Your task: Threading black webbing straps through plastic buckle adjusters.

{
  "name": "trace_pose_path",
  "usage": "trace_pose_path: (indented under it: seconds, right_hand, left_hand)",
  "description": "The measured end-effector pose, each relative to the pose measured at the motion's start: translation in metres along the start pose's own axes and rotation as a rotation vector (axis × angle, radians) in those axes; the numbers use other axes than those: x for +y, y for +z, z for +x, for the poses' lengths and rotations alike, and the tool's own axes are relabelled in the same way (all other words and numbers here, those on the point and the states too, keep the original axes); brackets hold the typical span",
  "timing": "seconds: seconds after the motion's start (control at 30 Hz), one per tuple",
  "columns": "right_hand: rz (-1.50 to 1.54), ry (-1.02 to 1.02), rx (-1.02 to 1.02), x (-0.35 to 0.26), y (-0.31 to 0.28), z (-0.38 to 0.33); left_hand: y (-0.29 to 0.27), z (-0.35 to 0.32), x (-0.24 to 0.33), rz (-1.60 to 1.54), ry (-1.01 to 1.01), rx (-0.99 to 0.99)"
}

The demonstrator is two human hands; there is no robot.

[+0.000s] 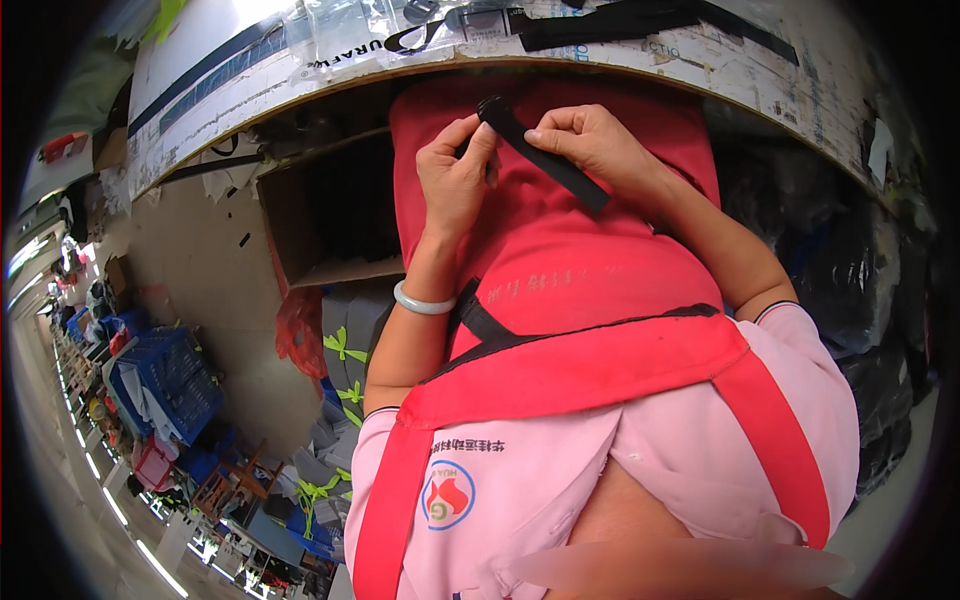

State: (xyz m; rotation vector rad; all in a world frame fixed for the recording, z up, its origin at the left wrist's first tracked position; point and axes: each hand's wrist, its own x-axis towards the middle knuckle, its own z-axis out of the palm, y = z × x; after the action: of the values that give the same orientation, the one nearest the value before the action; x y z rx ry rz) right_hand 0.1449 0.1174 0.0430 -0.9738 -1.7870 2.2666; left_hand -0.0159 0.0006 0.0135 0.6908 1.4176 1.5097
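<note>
A desk (pixel 780 110) with a worn white covering curves across the top of the view, its near edge just beyond the person's lap. Below it, a red apron (pixel 600 260) covers the lap and part of a pink shirt (pixel 520 520). Dark plastic bags (pixel 840 260) are heaped under the desk at the right; at the left a cardboard box (pixel 275 225) stands open beside the apron, and farther off is a blue crate (pixel 175 380). A red plastic bag (pixel 300 335) hangs near the box. On the desk lies a long black strip (pixel 610 25). The right hand (pixel 600 145) has a narrow grip, thumb and forefinger pinching the edge of a black strap (pixel 570 175) partway along it. The left hand (pixel 455 175) likewise holds the strap in a close thumb-and-finger grip, near its upper end, which looks folded over. The strap is held above the apron, short of the desk, slanting down to the right toward its free end. A pale bracelet (pixel 424 302) circles the left forearm.
</note>
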Motion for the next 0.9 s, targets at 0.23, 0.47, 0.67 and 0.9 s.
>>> trace_pose_path:
  seconds: [0.23, 0.47, 0.67, 0.9]
  right_hand:
    - [0.154, 0.110, -0.054, 0.005, -0.002, 0.000]
    - [0.197, -0.005, 0.022, 0.000, 0.012, 0.006]
    - [0.290, -0.002, 0.033, 0.001, 0.019, 0.011]
    - [0.266, -0.065, 0.004, -0.004, 0.019, 0.019]
  left_hand:
    - [-0.001, -0.003, -0.008, 0.272, 0.220, 0.147]
    - [0.001, -0.003, -0.003, 0.582, 0.573, 0.166]
    - [0.001, -0.006, -0.003, 0.583, 0.568, 0.182]
    - [0.001, -0.006, -0.012, 0.595, 0.614, 0.156]
